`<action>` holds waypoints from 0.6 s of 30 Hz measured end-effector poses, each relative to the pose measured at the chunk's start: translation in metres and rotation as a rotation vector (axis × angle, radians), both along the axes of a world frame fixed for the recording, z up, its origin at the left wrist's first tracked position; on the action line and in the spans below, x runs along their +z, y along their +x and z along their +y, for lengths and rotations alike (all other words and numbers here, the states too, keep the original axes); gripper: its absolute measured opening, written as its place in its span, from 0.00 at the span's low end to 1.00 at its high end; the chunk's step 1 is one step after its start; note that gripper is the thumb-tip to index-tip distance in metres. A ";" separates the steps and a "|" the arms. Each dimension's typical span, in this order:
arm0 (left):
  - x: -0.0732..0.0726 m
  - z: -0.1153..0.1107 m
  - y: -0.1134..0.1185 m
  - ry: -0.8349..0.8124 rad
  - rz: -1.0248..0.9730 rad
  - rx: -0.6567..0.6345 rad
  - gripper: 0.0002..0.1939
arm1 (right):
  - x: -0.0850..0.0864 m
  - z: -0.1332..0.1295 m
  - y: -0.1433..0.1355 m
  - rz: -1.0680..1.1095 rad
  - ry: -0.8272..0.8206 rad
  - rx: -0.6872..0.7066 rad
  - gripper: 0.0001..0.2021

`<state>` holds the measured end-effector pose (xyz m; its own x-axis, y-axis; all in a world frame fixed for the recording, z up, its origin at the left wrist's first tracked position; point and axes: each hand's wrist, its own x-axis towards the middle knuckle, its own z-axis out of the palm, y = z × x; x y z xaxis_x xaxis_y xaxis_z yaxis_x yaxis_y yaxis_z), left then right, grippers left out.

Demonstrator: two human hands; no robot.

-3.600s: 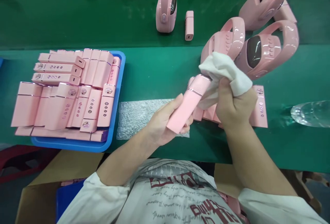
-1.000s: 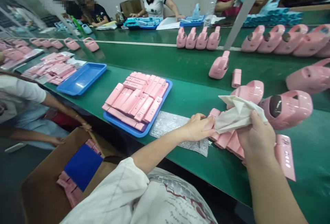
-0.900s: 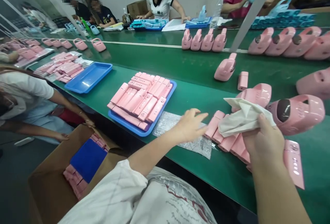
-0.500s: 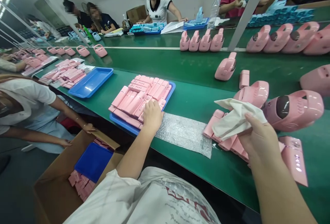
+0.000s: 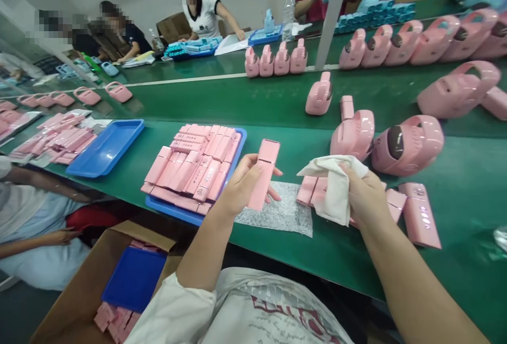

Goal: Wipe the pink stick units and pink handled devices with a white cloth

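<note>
In my left hand (image 5: 241, 185) is a long pink plastic casing (image 5: 264, 172), held tilted above a sheet of bubble wrap (image 5: 277, 215). My right hand (image 5: 366, 193) grips a white cloth (image 5: 330, 180), which hangs over a row of pink casings (image 5: 311, 190) and partly hides them. Left of my left hand, a blue tray (image 5: 241, 146) carries stacked pink casings (image 5: 190, 170), some with rows of small holes. Just right of my right hand lies a wider pink piece (image 5: 422, 217) with shiny round spots.
Pink handled housings (image 5: 410, 143) stand beyond my right hand, with more along the green bench (image 5: 190, 96). Another blue tray (image 5: 106, 149) sits to the left. A cardboard box (image 5: 79, 286) is below the bench edge. Co-workers sit across and to the left.
My left hand has lifted a pink casing off the tray's stack and moved right with it. The cloth has stayed in my right hand, now bunched more. The view has turned slightly right.
</note>
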<state>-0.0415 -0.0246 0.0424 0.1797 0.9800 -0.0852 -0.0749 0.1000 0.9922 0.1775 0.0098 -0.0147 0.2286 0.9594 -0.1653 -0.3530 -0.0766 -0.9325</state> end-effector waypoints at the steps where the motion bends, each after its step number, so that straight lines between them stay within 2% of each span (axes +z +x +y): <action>1: 0.001 0.003 0.010 -0.022 -0.080 -0.067 0.19 | 0.001 0.000 0.000 -0.024 0.019 -0.002 0.14; 5: -0.005 0.014 0.041 -0.149 -0.318 -0.189 0.22 | 0.000 0.006 0.005 0.021 0.055 -0.077 0.15; 10: -0.021 0.016 0.057 -0.360 -0.497 -0.180 0.33 | -0.006 0.009 0.013 0.015 0.205 -0.147 0.13; 14: -0.029 0.014 0.062 -0.453 -0.525 -0.171 0.35 | -0.006 -0.002 0.011 -0.240 0.304 -0.170 0.12; 16: -0.032 0.013 0.063 -0.501 -0.525 -0.181 0.37 | -0.005 -0.008 0.007 -0.432 0.358 -0.100 0.10; 18: -0.034 0.013 0.064 -0.548 -0.528 -0.206 0.41 | -0.003 -0.013 0.002 -0.639 0.485 0.028 0.10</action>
